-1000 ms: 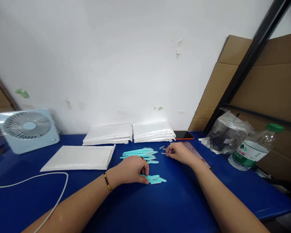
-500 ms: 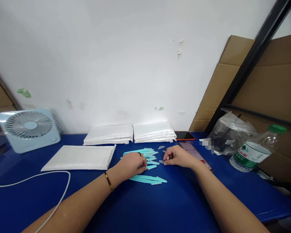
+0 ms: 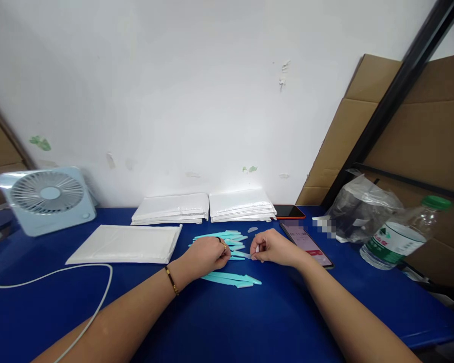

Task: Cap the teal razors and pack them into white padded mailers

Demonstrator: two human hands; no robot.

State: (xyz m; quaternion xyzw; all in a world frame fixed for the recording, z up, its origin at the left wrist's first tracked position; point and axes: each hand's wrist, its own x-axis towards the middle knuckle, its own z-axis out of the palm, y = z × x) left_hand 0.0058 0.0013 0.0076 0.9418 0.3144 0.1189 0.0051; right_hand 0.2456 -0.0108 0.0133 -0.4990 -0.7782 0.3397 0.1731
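My left hand (image 3: 210, 254), with a ring and a bracelet, is closed on a teal eyebrow razor (image 3: 239, 257) whose end points right. My right hand (image 3: 271, 247) pinches a small translucent blade cap (image 3: 248, 256) at the end of that razor; whether the cap sits on the blade I cannot tell. More teal razors (image 3: 227, 234) lie fanned behind my left hand, partly hidden by it. In front lie a few other razors (image 3: 232, 279) close together. One loose translucent cap (image 3: 252, 230) rests behind my right hand.
White padded packets (image 3: 170, 207) are stacked along the wall, and a single packet (image 3: 123, 244) lies at left. A fan (image 3: 49, 199) and a white cable (image 3: 108, 282) are further left. Phones (image 3: 306, 244), a plastic bag (image 3: 363, 206) and a bottle (image 3: 401, 239) stand or lie at right.
My right hand has moved slightly left and nearer, bringing the cap to the razor's end. My left hand stays nearly in place, still closed on the razor.
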